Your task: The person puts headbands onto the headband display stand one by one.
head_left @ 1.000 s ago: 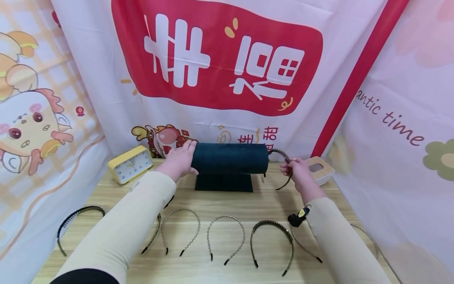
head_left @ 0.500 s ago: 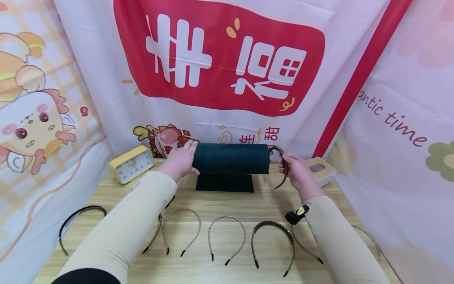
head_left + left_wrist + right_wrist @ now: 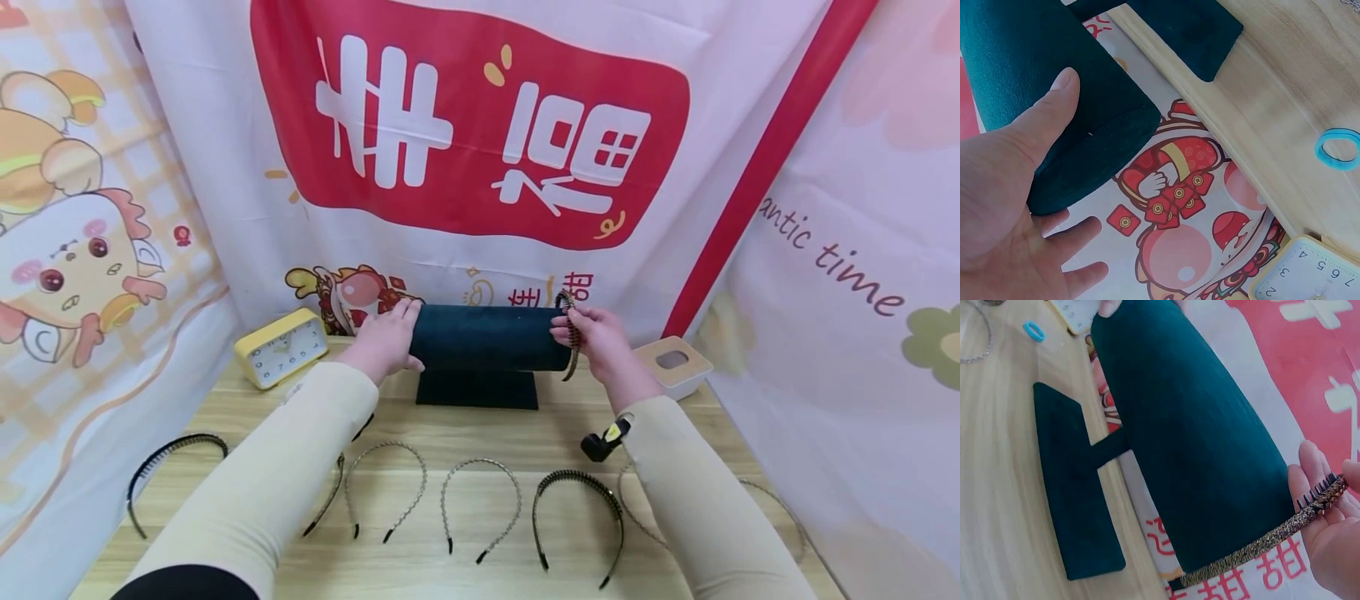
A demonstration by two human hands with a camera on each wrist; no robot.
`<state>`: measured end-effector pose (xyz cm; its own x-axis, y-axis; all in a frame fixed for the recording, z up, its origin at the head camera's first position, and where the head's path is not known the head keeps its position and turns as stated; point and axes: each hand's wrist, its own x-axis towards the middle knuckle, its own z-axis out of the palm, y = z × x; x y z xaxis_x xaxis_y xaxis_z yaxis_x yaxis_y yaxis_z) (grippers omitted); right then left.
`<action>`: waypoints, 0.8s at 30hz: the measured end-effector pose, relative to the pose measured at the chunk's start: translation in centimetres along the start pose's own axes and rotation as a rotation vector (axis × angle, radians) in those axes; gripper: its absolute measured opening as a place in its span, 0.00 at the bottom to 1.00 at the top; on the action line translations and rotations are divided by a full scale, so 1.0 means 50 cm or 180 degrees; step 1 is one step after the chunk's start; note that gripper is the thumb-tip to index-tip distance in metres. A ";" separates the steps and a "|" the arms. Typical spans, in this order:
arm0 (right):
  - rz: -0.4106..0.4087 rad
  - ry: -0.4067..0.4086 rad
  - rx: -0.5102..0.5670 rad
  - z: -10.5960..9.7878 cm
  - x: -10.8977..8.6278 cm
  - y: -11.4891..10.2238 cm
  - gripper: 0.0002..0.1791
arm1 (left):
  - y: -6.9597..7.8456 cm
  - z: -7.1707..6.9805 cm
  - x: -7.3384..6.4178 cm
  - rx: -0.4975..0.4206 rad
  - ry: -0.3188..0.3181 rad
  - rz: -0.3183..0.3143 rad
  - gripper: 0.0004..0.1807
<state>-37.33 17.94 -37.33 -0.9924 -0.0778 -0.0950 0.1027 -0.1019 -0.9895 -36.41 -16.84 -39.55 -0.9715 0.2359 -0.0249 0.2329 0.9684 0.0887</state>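
Note:
A dark green velvet headband stand [image 3: 487, 337] has a thick horizontal roll on a flat base. My left hand [image 3: 381, 343] steadies the roll's left end; in the left wrist view the thumb [image 3: 1054, 103] lies across the velvet and the fingers extend behind it. At the other end, my right hand [image 3: 602, 340] pinches a glittery gold-brown headband [image 3: 1241, 555] with small black comb teeth. The headband's arch surrounds the roll's right rim, one black tip showing below in the right wrist view. Its far side is hidden behind the roll.
Several headbands lie along the front, including a black toothed one [image 3: 161, 454], a twisted silver one [image 3: 480, 458] and a dark toothed one [image 3: 577, 475]. A yellow clock [image 3: 281, 346] stands left, a white box with a wooden lid [image 3: 675, 367] right. A blue hair tie [image 3: 1338, 149] lies nearby.
My right hand has carried the headband leftward, from beside the roll onto its right end, turning it edge-on. The left hand has stayed at the roll's left end.

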 end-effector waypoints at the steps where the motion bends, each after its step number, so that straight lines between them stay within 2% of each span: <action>1: -0.0021 -0.0006 -0.0109 0.007 -0.001 0.000 0.23 | 0.000 0.001 0.001 -0.0007 0.0002 -0.0004 0.64; 9: -0.0164 0.0192 -0.1059 0.062 -0.003 0.003 0.12 | 0.002 -0.001 0.000 0.0042 0.0007 0.0012 0.63; 13: -0.0181 0.0181 -0.1509 0.077 0.000 0.001 0.10 | 0.005 -0.008 -0.007 0.0006 -0.0008 -0.0008 0.62; 15: -0.0195 0.0114 -0.1908 0.081 -0.001 -0.002 0.09 | 0.007 -0.011 -0.010 -0.0024 -0.0014 -0.0009 0.62; 21: -0.0390 0.0011 -0.3545 0.086 -0.010 -0.010 0.12 | 0.013 -0.014 -0.012 -0.0047 -0.0026 -0.0005 0.62; 24: -0.0474 0.0045 -0.3889 0.088 -0.011 -0.009 0.12 | 0.014 -0.015 -0.011 -0.0042 -0.0033 -0.0022 0.61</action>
<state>-36.54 13.68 -36.38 -0.9905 -0.1331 0.0339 -0.1343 0.8868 -0.4422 -35.72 -16.35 -38.74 -0.9725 0.2302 -0.0359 0.2256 0.9689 0.1017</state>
